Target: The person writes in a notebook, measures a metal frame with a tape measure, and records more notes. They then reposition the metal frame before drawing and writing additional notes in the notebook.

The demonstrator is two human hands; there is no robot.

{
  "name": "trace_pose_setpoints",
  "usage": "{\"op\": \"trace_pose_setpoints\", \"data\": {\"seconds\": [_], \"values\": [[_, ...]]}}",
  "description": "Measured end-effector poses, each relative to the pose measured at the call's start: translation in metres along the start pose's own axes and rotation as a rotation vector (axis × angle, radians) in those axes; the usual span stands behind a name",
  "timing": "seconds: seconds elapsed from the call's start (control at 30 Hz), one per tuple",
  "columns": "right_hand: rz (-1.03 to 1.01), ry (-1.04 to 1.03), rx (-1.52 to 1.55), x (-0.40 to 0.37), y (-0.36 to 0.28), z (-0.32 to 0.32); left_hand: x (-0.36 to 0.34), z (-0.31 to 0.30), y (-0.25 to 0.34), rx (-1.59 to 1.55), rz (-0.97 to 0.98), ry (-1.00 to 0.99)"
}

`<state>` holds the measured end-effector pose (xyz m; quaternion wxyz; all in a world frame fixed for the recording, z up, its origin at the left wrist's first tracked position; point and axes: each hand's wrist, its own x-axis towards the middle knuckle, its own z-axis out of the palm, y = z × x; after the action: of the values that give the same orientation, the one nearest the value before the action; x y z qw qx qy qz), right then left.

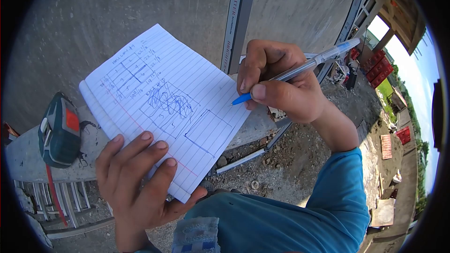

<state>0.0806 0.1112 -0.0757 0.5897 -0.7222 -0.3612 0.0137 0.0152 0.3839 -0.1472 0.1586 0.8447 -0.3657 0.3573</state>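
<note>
My right hand (286, 79) pinches a clear-barrelled pen (300, 69) with a blue tip, which points at the right edge of the page. Under it lies a lined paper pad (206, 84), tilted, with numbered boxes, fractions, a scribbled-out patch and a drawn rectangle in blue ink. My left hand (140, 178) grips the pad's lower left edge, fingers on top and thumb beneath. To the left of the pad, a dark green tape measure (61, 133) with a red button rests on a concrete ledge (93, 143); a red strap hangs from it.
A concrete wall (187, 9) rises behind, with aluminium frame bars (236, 23) against it. Metal rails (61, 201) lie low at the left. Gravelly ground (262, 168) spreads below, and red crates (377, 68) stand at the far right.
</note>
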Motion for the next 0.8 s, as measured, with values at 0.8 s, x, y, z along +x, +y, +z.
{"op": "trace_pose_setpoints", "data": {"seconds": [0.8], "values": [[-0.303, 0.097, -0.673, -0.037, 0.003, 0.01, 0.003, -0.004, -0.015, -0.146, 0.138, 0.17]]}}
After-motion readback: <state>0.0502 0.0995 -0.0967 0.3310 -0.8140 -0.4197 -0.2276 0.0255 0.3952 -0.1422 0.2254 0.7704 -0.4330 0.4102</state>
